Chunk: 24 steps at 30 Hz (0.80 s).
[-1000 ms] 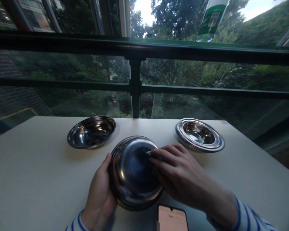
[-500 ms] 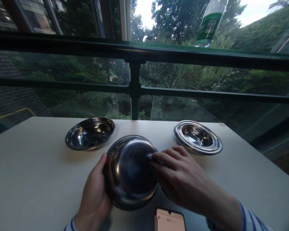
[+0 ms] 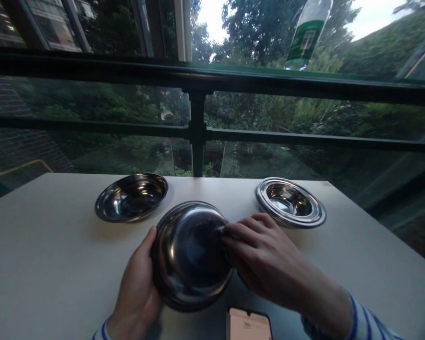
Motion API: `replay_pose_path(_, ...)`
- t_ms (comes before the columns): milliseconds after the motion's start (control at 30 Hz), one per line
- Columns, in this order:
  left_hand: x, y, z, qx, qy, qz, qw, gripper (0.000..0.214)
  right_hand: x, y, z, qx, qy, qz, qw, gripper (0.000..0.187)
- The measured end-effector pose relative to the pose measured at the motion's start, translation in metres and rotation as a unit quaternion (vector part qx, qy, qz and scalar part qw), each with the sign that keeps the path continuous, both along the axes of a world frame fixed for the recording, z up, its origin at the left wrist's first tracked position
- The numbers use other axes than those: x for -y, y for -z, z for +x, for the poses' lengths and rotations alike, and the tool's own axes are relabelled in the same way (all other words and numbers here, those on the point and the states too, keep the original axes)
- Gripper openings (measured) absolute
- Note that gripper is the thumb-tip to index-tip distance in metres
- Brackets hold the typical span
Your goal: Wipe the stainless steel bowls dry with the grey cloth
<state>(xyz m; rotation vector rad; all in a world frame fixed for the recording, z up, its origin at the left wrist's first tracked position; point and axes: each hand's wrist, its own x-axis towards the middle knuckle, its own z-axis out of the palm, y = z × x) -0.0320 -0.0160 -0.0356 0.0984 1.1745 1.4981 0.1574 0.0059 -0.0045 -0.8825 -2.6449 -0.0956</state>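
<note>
A shiny stainless steel bowl (image 3: 187, 250) is held up off the table, its rounded underside apparently facing me. My left hand (image 3: 138, 278) grips its left rim, thumb on the near side and the other fingers hidden behind. On the bowl's right side, my right hand (image 3: 258, 250) has its fingers closed together in a pinch against the metal. Something small and dark shows at those fingertips, too hidden to name. Farther back on the left sits another steel bowl (image 3: 132, 198), facing up. At the back right stands a stack of steel bowls (image 3: 290, 202), nested together.
A phone (image 3: 250, 323) with a lit screen lies at the near edge of the white table (image 3: 56, 264), below the held bowl. Behind the table runs a dark green railing (image 3: 134, 70) before glass. A green-labelled plastic bottle (image 3: 306, 40) stands on the ledge at upper right.
Hardly anything differs. The held bowl has tilted or shifted very slightly, both hands keep the same grip, and the whole view has moved a little.
</note>
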Motion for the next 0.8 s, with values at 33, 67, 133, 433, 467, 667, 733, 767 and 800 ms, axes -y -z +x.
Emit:
replay_pose_path(33,-0.0004,0.0,0.0003,-0.001,0.0,0.001,1.0,0.024,-0.0002,-0.0001,-0.0002,-0.003,0.002,0.004,1.0,0.018)
replay_pose_path(67,-0.0008,0.0001,0.0007,0.001,0.007,0.003,1.0,0.024,-0.0003,-0.0002,-0.0004,-0.007,0.003,0.01,1.0,0.017)
replay_pose_path(133,-0.0014,0.0001,0.0015,0.006,0.022,0.011,1.0,0.023,-0.0005,-0.0003,-0.0007,-0.008,0.001,0.022,1.0,0.018)
replay_pose_path(433,-0.0001,0.0036,0.0017,0.02,0.022,0.013,0.999,0.022,-0.0008,0.0,0.0017,0.004,0.001,0.006,1.0,0.02)
replay_pose_path(467,0.0001,0.0043,0.0013,0.015,0.016,0.01,1.0,0.023,-0.0008,0.0,0.0017,0.006,0.0,-0.001,1.0,0.019)
replay_pose_path(667,-0.0005,0.0038,0.0016,0.027,0.032,0.019,0.999,0.023,-0.0047,0.0006,0.0017,-0.006,-0.008,0.009,1.0,0.022)
replay_pose_path(733,-0.0011,0.0032,0.0014,0.02,0.022,0.009,1.0,0.023,-0.0067,0.0014,0.003,-0.004,-0.014,0.007,1.0,0.021)
replay_pose_path(767,-0.0012,0.0033,0.0013,0.016,0.015,0.006,1.0,0.023,-0.0071,0.0021,0.0033,-0.004,-0.009,0.009,1.0,0.021)
replay_pose_path(800,-0.0012,0.0038,0.0014,0.017,0.011,0.007,1.0,0.023,-0.0067,0.0028,0.0027,-0.007,0.001,0.015,1.0,0.022)
